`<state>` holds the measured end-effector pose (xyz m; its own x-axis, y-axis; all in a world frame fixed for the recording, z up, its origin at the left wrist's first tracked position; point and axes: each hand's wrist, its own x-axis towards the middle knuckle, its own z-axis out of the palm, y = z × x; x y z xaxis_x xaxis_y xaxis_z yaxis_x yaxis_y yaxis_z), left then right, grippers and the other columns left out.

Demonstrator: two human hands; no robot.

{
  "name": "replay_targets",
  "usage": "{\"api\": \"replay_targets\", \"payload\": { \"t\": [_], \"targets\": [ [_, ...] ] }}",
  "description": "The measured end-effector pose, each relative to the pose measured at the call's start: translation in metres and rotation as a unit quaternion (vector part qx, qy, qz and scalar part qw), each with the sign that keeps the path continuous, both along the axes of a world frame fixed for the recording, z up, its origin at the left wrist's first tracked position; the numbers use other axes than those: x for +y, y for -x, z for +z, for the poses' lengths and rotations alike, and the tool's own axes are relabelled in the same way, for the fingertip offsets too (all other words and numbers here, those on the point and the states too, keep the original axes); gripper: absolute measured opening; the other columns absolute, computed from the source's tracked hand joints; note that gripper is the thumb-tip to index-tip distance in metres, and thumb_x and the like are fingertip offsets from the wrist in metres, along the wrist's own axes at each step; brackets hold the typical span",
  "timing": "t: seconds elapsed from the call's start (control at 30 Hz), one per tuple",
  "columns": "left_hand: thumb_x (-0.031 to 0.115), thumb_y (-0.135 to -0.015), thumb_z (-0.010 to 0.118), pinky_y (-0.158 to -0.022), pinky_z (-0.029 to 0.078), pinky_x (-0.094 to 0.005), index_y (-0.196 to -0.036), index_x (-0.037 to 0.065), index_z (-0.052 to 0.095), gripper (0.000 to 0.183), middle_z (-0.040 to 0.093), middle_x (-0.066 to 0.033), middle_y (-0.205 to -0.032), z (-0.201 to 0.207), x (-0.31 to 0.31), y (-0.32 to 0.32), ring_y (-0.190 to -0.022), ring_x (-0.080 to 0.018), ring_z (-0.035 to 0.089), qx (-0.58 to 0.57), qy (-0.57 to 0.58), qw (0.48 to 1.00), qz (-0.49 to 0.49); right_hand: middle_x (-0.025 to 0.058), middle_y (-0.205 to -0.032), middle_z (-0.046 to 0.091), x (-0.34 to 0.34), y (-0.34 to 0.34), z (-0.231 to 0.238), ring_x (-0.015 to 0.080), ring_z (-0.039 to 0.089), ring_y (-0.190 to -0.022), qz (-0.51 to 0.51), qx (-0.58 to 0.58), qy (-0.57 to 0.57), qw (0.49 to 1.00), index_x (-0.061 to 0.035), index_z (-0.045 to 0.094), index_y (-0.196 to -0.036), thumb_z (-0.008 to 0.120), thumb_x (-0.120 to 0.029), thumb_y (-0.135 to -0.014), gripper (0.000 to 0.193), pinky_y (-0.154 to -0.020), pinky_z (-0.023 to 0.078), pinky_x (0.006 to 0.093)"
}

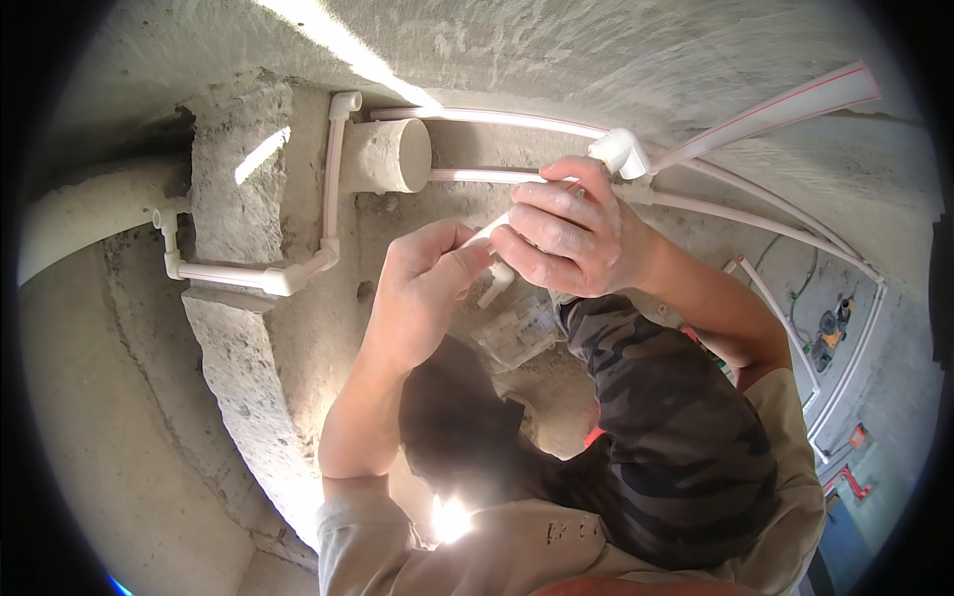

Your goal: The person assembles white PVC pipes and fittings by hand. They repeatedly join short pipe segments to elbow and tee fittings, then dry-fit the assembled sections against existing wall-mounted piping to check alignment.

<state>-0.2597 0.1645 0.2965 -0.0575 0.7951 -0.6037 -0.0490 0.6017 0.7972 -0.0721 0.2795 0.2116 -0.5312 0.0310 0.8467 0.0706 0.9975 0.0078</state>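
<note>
Out in front of me, my left hand [422,288] is closed, thumb and fingers pinching a short white plastic pipe [487,231]. My right hand [576,233] wraps its curled fingers round the other end of the same pipe, hiding much of it. Just beyond the right hand, a white elbow fitting [618,153] joins pipes along the wall; whether the held pipe meets it cannot be seen. Under the hands shows a small white fitting [495,284], partly covered by the fingers. My bent knee in camouflage trousers [676,427] rises below the right forearm.
White pipes with a red stripe [497,116] run along the concrete wall, and one loose-looking length [775,114] slants upper right. A round stub [402,156] and a rough concrete post [238,169] stand left. A power tool [833,326] lies far right.
</note>
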Motion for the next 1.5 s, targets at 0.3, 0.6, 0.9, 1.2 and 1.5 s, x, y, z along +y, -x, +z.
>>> {"api": "replay_targets", "payload": {
  "t": [0.3, 0.6, 0.9, 1.2, 1.5],
  "targets": [
    [0.024, -0.097, 0.064, -0.058, 0.029, -0.0256, -0.088, -0.001, 0.07, 0.028, 0.054, 0.0032, -0.071, -0.011, -0.008, -0.013, -0.064, -0.005, 0.041, 0.003, -0.034, 0.999, -0.005, 0.0011, -0.107, 0.065, -0.007, -0.014, 0.001, 0.0193, 0.065, -0.105, -0.001, -0.007, -0.008, 1.0, -0.0123, 0.07, -0.106, 0.077, -0.02, -0.086, 0.023, -0.094, 0.053, 0.0445],
    [0.021, -0.094, 0.066, -0.055, 0.03, -0.0264, -0.08, -0.001, 0.072, 0.026, 0.051, 0.0052, -0.065, -0.03, -0.024, -0.037, -0.062, -0.0041, 0.043, -0.056, -0.017, 0.997, -0.05, 0.0009, -0.107, 0.065, -0.042, -0.058, 0.002, 0.018, 0.066, -0.102, -0.027, -0.028, -0.006, 0.999, -0.0124, 0.07, -0.105, 0.077, -0.019, -0.086, 0.022, -0.092, 0.052, 0.0415],
    [0.018, -0.091, 0.066, -0.052, 0.024, -0.0266, -0.076, 0.001, 0.072, 0.023, 0.047, 0.006, -0.06, -0.054, -0.061, -0.053, -0.054, -0.0041, 0.035, -0.145, -0.071, 0.986, -0.04, 0.0, -0.106, 0.065, -0.089, -0.08, 0.014, 0.0176, 0.066, -0.103, -0.046, -0.104, -0.017, 0.993, -0.0146, 0.071, -0.108, 0.076, -0.021, -0.088, 0.022, -0.093, 0.051, 0.0406],
    [0.019, -0.095, 0.067, -0.045, 0.02, -0.0233, -0.086, -0.001, 0.071, 0.022, 0.055, 0.0017, -0.067, -0.097, -0.105, -0.027, -0.049, -0.0034, 0.033, -0.094, -0.237, 0.962, 0.098, 0.0058, -0.111, 0.075, -0.151, -0.117, 0.046, 0.0213, 0.071, -0.108, -0.167, -0.01, 0.33, 0.929, -0.0119, 0.072, -0.126, 0.08, -0.022, -0.092, 0.037, -0.096, 0.052, 0.0381],
    [0.022, -0.094, 0.066, -0.054, 0.018, -0.0256, -0.078, 0.001, 0.064, 0.026, 0.045, 0.0044, -0.068, -0.087, -0.14, -0.037, -0.058, -0.0039, 0.03, -0.015, -0.273, 0.95, 0.149, 0.0081, -0.117, 0.075, -0.348, -0.337, 0.124, 0.0198, 0.07, -0.108, -0.431, -0.163, 0.507, 0.729, -0.0033, 0.073, -0.123, 0.071, -0.021, -0.102, 0.028, -0.096, 0.055, 0.0351]
  ]
}}
